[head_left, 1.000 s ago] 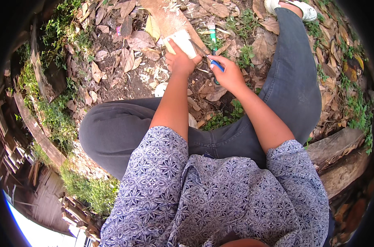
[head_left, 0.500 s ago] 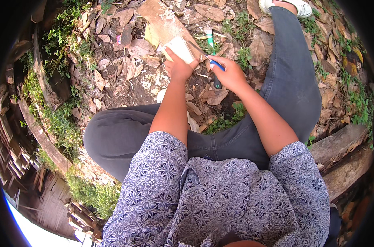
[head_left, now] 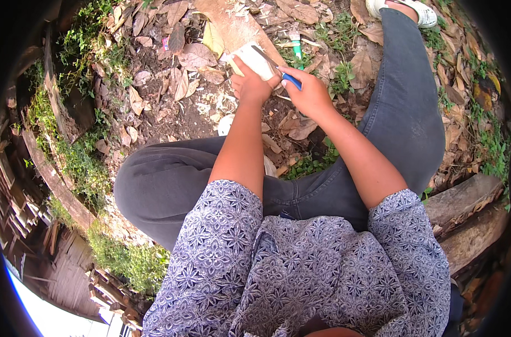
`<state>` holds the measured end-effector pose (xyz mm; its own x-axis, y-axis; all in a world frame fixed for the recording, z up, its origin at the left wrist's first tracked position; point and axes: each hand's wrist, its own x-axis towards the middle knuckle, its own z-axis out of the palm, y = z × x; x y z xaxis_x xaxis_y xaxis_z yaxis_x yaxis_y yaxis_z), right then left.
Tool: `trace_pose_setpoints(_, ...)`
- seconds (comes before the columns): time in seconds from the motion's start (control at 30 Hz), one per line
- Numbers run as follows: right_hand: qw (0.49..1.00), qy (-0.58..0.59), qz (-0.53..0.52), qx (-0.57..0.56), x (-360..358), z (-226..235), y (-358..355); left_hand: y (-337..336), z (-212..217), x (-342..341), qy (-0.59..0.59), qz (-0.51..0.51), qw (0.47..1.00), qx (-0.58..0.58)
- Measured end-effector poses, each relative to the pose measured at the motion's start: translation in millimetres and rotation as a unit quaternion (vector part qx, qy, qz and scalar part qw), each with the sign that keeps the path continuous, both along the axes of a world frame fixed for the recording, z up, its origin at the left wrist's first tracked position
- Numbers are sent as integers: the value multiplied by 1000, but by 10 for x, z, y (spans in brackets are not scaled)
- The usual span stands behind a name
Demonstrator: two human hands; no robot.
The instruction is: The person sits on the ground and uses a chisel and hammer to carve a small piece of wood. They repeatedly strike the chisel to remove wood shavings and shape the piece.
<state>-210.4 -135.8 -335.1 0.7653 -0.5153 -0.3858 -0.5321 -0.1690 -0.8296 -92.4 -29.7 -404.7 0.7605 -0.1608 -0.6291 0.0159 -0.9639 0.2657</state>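
My left hand (head_left: 252, 87) grips a pale block of wood (head_left: 250, 59) from its near side, with fingers along its left edge and the thumb by its lower right corner. In my right hand (head_left: 311, 96) is a knife (head_left: 291, 80) with a blue handle, the fingers wrapped round it. Its dark blade points up and left and lies over the right part of the block. Whether the edge bites into the wood I cannot tell. Under and beyond the block a flat brown board (head_left: 233, 28) rests on the ground, with light shavings on it.
A green and white tube-like thing (head_left: 296, 48) lies right of the board. Dry leaves (head_left: 196, 56), shavings and small plants cover the soil. My bent left leg (head_left: 160, 177) and outstretched right leg (head_left: 407, 106) frame the spot. Timber (head_left: 463, 199) lies at the right.
The knife has shifted up and left, from beside the block's right edge to over its face. The block and both hands appear slightly further right and lower.
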Motion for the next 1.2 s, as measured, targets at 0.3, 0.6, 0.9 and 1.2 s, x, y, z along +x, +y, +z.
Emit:
trace_pose_setpoints(0.3, 997, 75, 11, 33, -189, 167, -76, -16, -2, -4, -3, 11, 1000, 1)
trace_pose_setpoints(0.6, 1000, 24, 17, 0, -108, 4, -72, -34, 33, 8, -1, 10, 1000, 11)
trace_pose_setpoints(0.9, 999, 36, -23, -10, 544, -238, -55, -64, 45, 7, 3, 4, 1000, 21)
trace_pose_setpoints(1.2, 995, 92, 30, -1, -128, 125, -131, -82, -12, -6, -14, -10, 999, 50)
